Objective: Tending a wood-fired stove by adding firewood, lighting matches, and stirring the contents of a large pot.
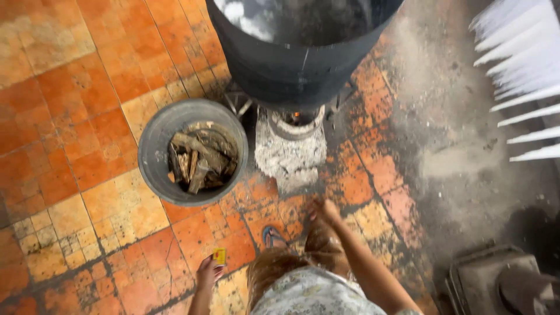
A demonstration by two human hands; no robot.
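Pinched in my left hand [207,273], at about seven o'clock in the head view, sits a small yellow matchbox [219,255]; that grip is clamped on it, thumb and fingertips on its edges. I judge the box light, stiff but easily crushed, so it is best held by its narrow sides with a gentle squeeze. My right hand [324,210] reaches out low at about six o'clock toward the ash-grey stove mouth [290,153], where a small ember glows; its fingers look bunched together, but I cannot tell whether they hold anything. Above the stove, at twelve o'clock, stands a large black steaming pot [297,52]. At nine o'clock from the stove, a round grey bucket [153,153] holds split firewood [199,158]. A blue sandal [271,236] shows on the orange tiled floor [70,116].
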